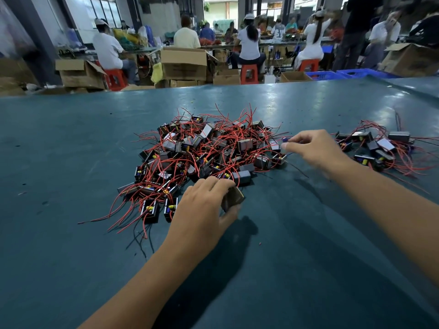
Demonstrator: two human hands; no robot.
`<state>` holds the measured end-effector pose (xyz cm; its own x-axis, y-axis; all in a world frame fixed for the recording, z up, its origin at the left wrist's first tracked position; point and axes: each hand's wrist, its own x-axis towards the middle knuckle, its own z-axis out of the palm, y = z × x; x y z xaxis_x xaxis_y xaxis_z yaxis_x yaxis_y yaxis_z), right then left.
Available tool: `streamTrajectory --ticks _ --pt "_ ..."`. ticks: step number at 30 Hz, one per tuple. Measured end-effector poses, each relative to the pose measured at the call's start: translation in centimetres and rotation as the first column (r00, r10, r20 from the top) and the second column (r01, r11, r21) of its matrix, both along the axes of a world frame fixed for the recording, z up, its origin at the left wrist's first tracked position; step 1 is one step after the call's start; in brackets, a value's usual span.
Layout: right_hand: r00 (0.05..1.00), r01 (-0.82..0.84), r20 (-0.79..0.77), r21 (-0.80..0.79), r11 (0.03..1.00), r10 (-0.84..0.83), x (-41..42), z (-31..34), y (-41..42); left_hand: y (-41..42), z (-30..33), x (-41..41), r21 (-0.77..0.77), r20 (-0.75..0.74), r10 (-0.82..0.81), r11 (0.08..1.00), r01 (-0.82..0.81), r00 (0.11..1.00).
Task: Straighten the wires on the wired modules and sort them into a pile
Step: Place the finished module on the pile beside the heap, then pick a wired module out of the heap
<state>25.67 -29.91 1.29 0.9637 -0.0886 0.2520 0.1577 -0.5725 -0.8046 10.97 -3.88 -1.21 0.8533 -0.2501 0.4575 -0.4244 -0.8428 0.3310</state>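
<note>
**A:** anyone able to read a brand or part number on these? I can't. The cardboard boxes (183, 62) in the back have dark print on the side, but it's way too blurry to make out, and the modules show nothing legible.

**B:** same here, no readable writing anywhere. Hands are clearer though. The left hand (204, 207) is low over the teal desk (71, 150), right at the near edge of the big tangled pile (204, 157), knuckles up, fingers curled over the top of one dark module (232, 198) with the thumb underneath, so it's clamped on it. The module is tilted, its brownish face turned toward the camera.

**A:** and the right hand (316, 150)?

**B:** It reaches out past the pile's right edge, forearm coming in from the lower right. Thumb and index fingertips (286, 145) are pinched together on a thin wire (290, 153) that looks blue. Other fingers are loosely bent.

**A:** where's the sorted stuff?

**B:** A smaller pile (380, 148) sits off to the right, well apart from the big one, red wires trailing out sideways. People on red stools (249, 73) work at benches behind.
</note>
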Motion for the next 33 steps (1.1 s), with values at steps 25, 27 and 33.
streamTrajectory --ticks 25,27,33 --pt "0.911 -0.381 0.214 0.108 0.918 0.353 -11.6 4.5 2.0 -0.2 0.6 0.1 -0.893 -0.268 -0.486 0.45 -0.025 0.832" --pt "0.893 -0.38 0.216 -0.109 0.919 0.395 -13.2 3.1 2.9 -0.3 0.7 0.0 -0.897 -0.255 -0.504 0.442 -0.007 0.825" --pt "0.859 -0.367 0.291 -0.221 0.904 0.42 -14.9 0.4 3.7 -0.7 0.7 -0.4 -0.864 -0.253 -0.534 0.5 0.06 0.807"
